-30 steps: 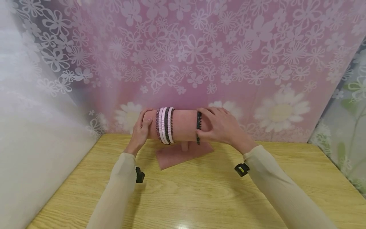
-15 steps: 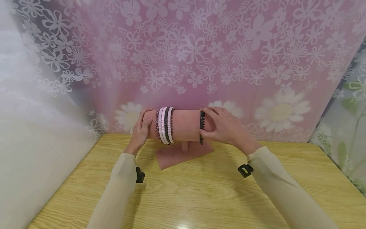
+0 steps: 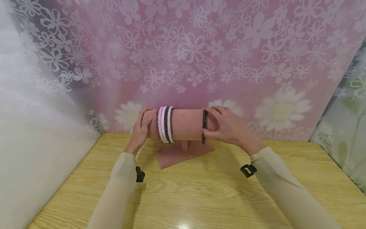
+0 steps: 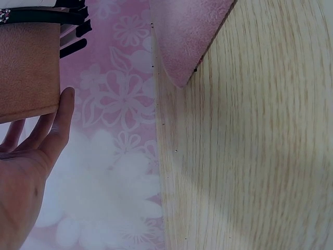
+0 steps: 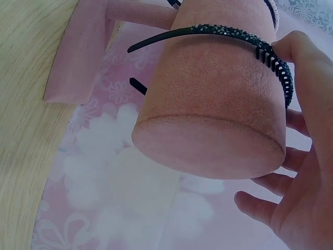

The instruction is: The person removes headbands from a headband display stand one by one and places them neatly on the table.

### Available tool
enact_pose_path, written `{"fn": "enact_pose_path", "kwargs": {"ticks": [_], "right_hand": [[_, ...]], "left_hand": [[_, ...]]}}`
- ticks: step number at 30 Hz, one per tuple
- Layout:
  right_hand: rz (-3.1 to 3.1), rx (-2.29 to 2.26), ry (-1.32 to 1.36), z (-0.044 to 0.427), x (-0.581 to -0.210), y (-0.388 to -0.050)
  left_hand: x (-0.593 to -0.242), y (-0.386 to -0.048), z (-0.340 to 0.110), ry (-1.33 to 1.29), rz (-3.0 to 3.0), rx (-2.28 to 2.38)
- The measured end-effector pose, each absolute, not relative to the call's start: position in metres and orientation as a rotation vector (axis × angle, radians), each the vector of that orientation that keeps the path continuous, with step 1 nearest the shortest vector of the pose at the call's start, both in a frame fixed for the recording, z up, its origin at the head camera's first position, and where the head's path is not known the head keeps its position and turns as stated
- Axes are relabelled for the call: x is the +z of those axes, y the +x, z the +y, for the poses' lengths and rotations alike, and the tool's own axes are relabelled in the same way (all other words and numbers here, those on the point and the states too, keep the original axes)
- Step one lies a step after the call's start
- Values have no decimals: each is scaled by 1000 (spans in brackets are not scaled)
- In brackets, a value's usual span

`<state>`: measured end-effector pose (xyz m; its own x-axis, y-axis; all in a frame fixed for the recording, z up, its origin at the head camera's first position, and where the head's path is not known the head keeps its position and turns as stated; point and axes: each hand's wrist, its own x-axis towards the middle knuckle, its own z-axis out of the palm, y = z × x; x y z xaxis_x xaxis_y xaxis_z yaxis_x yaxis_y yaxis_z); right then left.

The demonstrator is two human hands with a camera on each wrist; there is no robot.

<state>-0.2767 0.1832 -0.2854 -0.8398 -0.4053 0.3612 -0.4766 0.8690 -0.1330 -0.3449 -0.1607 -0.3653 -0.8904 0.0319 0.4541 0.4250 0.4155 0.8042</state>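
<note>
A pink velvety headband stand with a horizontal roll [image 3: 187,125] stands on the table. My left hand [image 3: 139,129] grips the roll's left end, thumb in front and fingers behind it. Beside that hand several headbands [image 3: 165,124], glittery, white-pink and dark, sit close together round the roll. Toward the right end, my right hand [image 3: 227,126] holds a black headband [image 3: 205,127] between thumb and fingers. In the right wrist view this headband [image 5: 223,32] has a sparkly top and comb teeth, and its two tips [image 5: 138,86] jut past the roll.
The stand's flat pink base [image 3: 183,156] lies at an angle on the wood-grain table [image 3: 183,190]. Behind it hangs a pink flowered sheet [image 3: 194,63], close to the roll. A whitish sheet [image 3: 34,127] borders the left side, another flowered sheet [image 3: 346,143] the right.
My right hand has slid right along the roll, and the black headband has moved with it, farther from the left group. The left hand and the stand stay in place.
</note>
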Motion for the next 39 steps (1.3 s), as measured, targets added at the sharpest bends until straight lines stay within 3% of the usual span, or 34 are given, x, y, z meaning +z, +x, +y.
{"fn": "enact_pose_path", "kwargs": {"ticks": [39], "right_hand": [[-2712,370,654,200,-287,-270]], "left_hand": [[-364,-343,-161,-403,-2305,-1486]]}}
